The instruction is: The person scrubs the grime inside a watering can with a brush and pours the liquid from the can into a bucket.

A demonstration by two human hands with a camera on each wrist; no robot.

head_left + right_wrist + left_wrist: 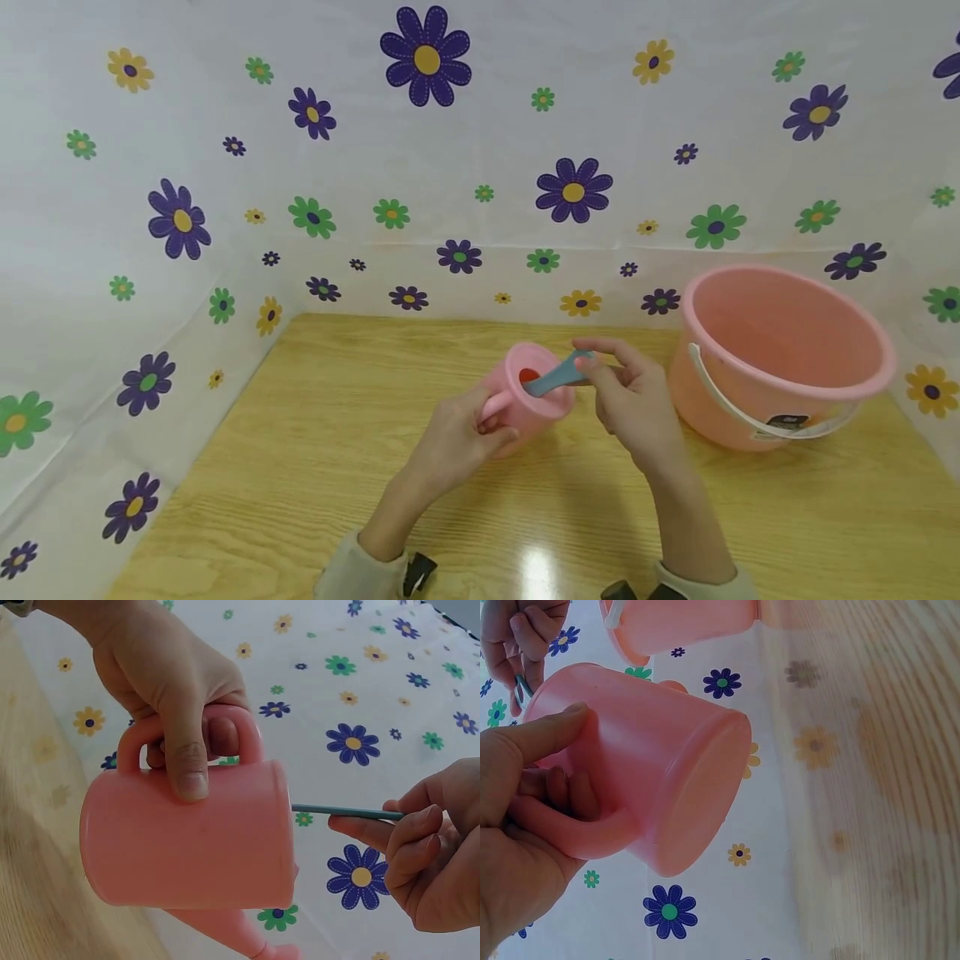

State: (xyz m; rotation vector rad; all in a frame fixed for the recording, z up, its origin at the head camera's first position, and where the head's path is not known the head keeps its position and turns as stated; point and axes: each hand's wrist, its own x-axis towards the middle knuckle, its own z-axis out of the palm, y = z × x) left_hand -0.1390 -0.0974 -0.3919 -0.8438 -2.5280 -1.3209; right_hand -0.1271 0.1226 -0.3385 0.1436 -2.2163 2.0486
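A pink toy watering can (527,423) is tilted above the table with its opening facing the right hand. My left hand (457,442) grips its looped handle, thumb pressed along the body. In the right wrist view the spout (217,930) juts out below the can. My right hand (633,404) pinches the wide end of a flat blue tool (557,375) between thumb and fingers. The tool's narrow part enters the can's opening, where its far end is hidden. Something orange-red (529,376) shows inside the can.
To the right stands a large pink bucket (697,400) with a white handle (738,417) hanging at its front. Underneath is a light wood-grain table (322,433). A white flower-print sheet (337,50) lines the back and sides.
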